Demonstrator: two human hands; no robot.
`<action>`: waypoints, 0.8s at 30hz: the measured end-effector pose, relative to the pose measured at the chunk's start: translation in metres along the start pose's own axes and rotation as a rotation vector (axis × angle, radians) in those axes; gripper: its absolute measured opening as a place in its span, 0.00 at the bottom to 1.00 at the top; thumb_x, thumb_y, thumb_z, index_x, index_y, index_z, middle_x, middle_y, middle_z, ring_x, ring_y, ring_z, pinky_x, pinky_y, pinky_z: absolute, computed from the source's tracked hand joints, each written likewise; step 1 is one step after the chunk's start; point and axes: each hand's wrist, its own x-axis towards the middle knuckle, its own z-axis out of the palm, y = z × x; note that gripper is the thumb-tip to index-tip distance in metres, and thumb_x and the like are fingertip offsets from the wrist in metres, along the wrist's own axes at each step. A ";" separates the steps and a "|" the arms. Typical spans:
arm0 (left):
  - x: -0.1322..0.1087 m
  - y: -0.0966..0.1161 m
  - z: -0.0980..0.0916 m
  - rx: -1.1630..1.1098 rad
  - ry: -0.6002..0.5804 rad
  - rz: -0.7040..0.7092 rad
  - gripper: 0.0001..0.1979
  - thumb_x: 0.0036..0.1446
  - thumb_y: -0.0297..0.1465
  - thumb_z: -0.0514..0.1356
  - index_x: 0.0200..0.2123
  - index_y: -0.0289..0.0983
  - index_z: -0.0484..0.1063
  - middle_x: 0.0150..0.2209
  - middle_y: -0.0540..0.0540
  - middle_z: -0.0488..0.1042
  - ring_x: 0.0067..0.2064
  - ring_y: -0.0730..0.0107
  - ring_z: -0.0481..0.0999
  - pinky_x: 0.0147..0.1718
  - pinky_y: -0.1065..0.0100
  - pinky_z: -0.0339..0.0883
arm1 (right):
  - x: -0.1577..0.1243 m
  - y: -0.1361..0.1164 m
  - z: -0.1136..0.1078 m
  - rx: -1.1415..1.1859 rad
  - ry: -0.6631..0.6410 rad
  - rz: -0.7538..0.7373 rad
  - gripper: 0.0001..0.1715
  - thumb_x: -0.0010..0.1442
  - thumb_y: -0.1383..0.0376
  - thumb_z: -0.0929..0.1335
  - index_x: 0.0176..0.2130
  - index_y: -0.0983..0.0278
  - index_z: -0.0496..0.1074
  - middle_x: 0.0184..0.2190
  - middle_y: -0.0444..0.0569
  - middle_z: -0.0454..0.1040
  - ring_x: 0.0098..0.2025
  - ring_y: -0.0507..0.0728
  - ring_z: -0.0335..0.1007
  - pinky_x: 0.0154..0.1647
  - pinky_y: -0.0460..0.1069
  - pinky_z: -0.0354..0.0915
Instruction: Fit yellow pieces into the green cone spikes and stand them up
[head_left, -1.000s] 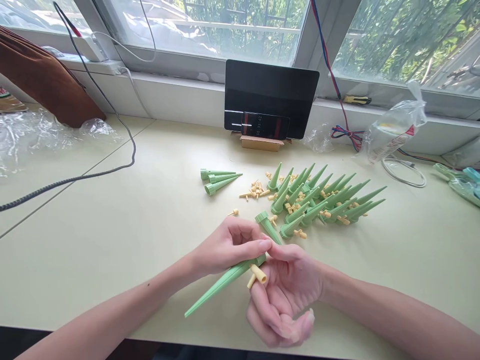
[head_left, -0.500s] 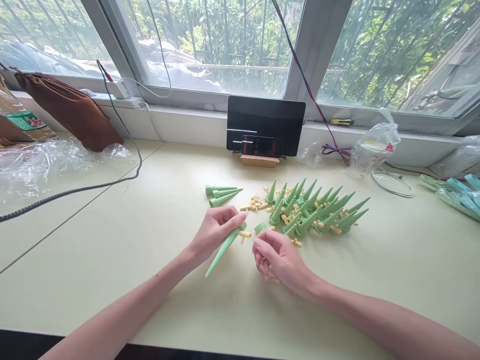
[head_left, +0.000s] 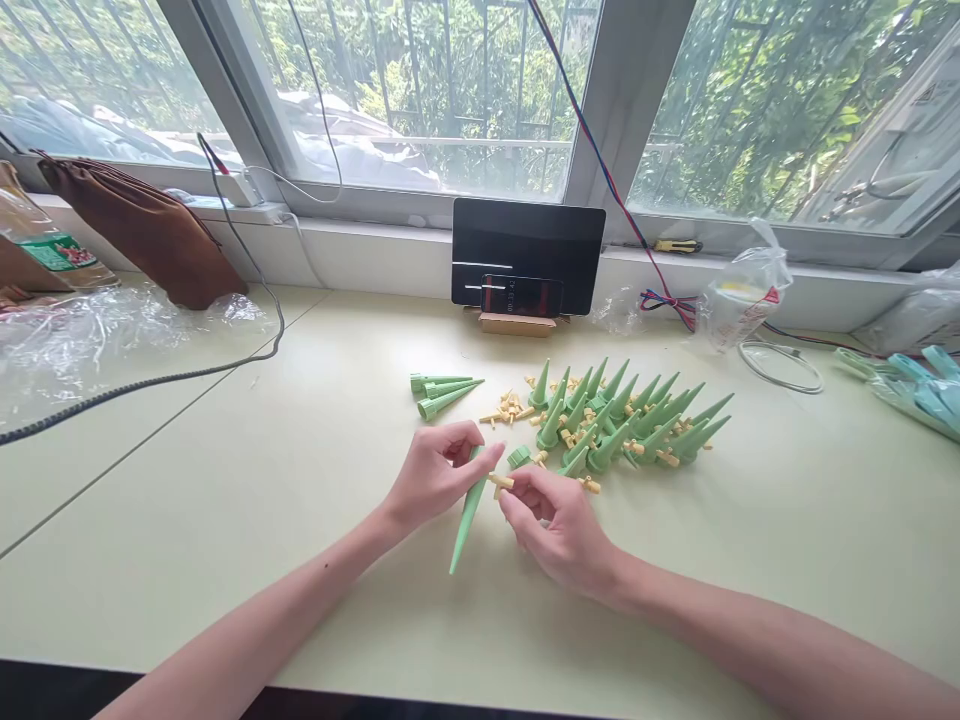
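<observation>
My left hand (head_left: 435,478) is closed round the wide end of a green plastic spike (head_left: 466,520), whose tip points down toward me. My right hand (head_left: 559,520) pinches a small yellow valve piece (head_left: 499,483) and holds it against the spike's wide end. Just beyond my hands lies a pile of green spikes (head_left: 626,425) mixed with loose yellow pieces (head_left: 510,408). Three more green spikes (head_left: 442,390) lie together to the left of the pile.
A dark tablet (head_left: 527,255) with a phone (head_left: 521,296) leaning on it stands at the back. A black cable (head_left: 142,382), crumpled clear plastic (head_left: 67,340) and a brown bag (head_left: 150,230) are at left. A plastic bag (head_left: 742,290) and blue-green tools (head_left: 915,385) are at right.
My hands moved up and away from me, then came together. The spike swung from slanting left to pointing more straight down. My right hand turned palm-down and took the yellow piece at the spike's end.
</observation>
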 end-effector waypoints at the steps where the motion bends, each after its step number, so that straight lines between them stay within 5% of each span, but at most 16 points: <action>1: 0.000 0.000 0.000 0.025 0.007 0.017 0.19 0.59 0.39 0.62 0.21 0.36 0.63 0.19 0.54 0.54 0.23 0.76 0.52 0.22 0.71 0.47 | 0.000 0.001 0.000 -0.008 0.000 0.002 0.17 0.67 0.54 0.64 0.34 0.64 0.67 0.23 0.42 0.64 0.23 0.50 0.60 0.24 0.46 0.59; 13: -0.006 0.006 0.011 0.052 0.031 0.043 0.16 0.62 0.39 0.60 0.25 0.36 0.67 0.20 0.54 0.59 0.23 0.76 0.57 0.23 0.72 0.53 | 0.000 0.010 0.000 -0.119 0.089 -0.060 0.17 0.70 0.56 0.61 0.32 0.63 0.65 0.21 0.40 0.61 0.21 0.49 0.54 0.22 0.46 0.52; 17: -0.001 0.008 0.004 -0.111 0.012 -0.110 0.16 0.63 0.44 0.59 0.32 0.37 0.67 0.20 0.55 0.61 0.20 0.78 0.57 0.19 0.74 0.52 | 0.002 0.011 0.000 -0.204 0.199 -0.189 0.15 0.70 0.61 0.61 0.32 0.63 0.65 0.22 0.40 0.60 0.22 0.49 0.53 0.23 0.46 0.52; 24: 0.005 0.009 -0.006 -0.347 -0.249 -0.504 0.33 0.59 0.55 0.57 0.14 0.36 0.58 0.09 0.55 0.51 0.13 0.81 0.47 0.11 0.75 0.43 | 0.004 0.019 -0.005 -0.439 0.242 -0.430 0.11 0.70 0.69 0.61 0.34 0.62 0.63 0.26 0.42 0.59 0.26 0.50 0.52 0.28 0.46 0.53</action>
